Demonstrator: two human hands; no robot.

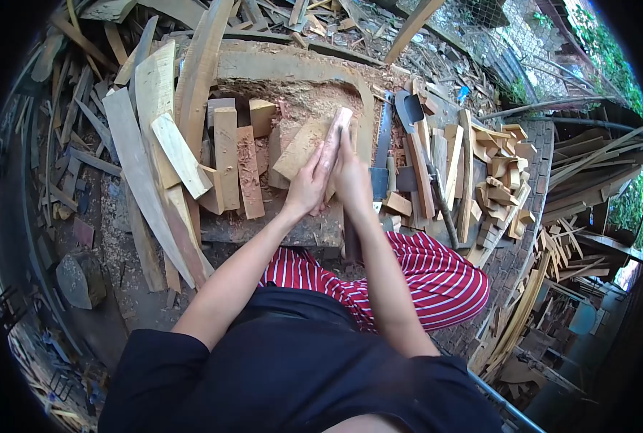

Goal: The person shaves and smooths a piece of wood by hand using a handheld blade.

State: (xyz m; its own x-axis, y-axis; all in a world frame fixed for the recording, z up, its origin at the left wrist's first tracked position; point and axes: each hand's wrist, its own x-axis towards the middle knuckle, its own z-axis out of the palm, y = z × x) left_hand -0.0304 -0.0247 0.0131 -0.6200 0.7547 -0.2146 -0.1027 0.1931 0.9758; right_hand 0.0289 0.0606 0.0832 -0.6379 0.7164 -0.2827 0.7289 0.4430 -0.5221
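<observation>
A long, narrow reddish piece of wood (341, 117) slants upright between my two hands, at the middle of the low work surface. My left hand (307, 184) grips it along its left side, with the fingers lying up the wood. From the right, my right hand (351, 173) presses against the same piece; part of its grip is hidden. A pale wood block (297, 149) lies tilted just behind and left of my hands. Wood shavings surround the block in a hollowed, rough timber bench (285, 68).
Blocks such as a reddish one (249, 173) stand left of my hands, beside long curved boards (137, 151). To the right lie a handsaw (383, 133), a dark-bladed tool (409, 112), a stick (444, 206) and a pile of cut wood pieces (505, 180).
</observation>
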